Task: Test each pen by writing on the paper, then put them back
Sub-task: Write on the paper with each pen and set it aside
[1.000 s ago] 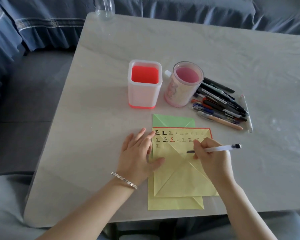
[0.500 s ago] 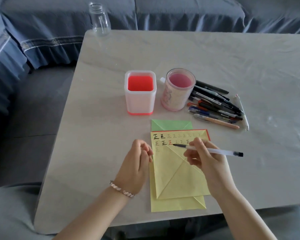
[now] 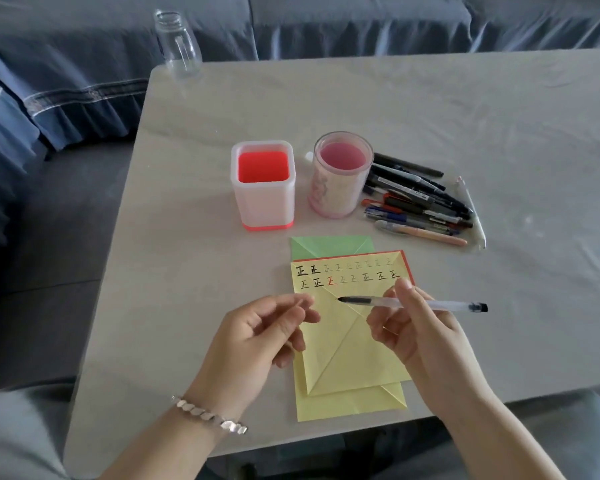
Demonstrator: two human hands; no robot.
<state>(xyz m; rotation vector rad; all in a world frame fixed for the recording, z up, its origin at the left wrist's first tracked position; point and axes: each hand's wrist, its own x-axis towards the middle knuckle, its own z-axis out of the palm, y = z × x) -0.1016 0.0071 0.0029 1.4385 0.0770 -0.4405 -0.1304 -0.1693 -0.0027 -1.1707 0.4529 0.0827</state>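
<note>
We saw right hand (image 3: 420,337) pinching clear pen (image 3: 381,301), tip pointing left just above yellow paper (image 3: 347,344); left hand (image 3: 257,341) beside it, fingers loosely curled, holding nothing; other pens (image 3: 420,202) lay right of round cup (image 3: 340,181)

A home sitting room, by the look of it; a blue fabric-covered sofa (image 3: 84,57) wraps round the surface (image 3: 465,116) from 9 o'clock to 12 o'clock, its loose cover hanging in soft folds with a pale woven stripe along the hem; a grey cushioned seat (image 3: 66,209) lies at 9 o'clock; the surface is pale and stone-look with a rounded corner; a clear glass jar (image 3: 179,43) stands at its 11 o'clock corner; household stationery sits mid-surface: a square white-and-red holder (image 3: 263,188), a round pink holder (image 3: 342,174) just beside it, loose pens (image 3: 420,199) at 2 o'clock, folded coloured paper (image 3: 343,358) nearer the person.
</note>
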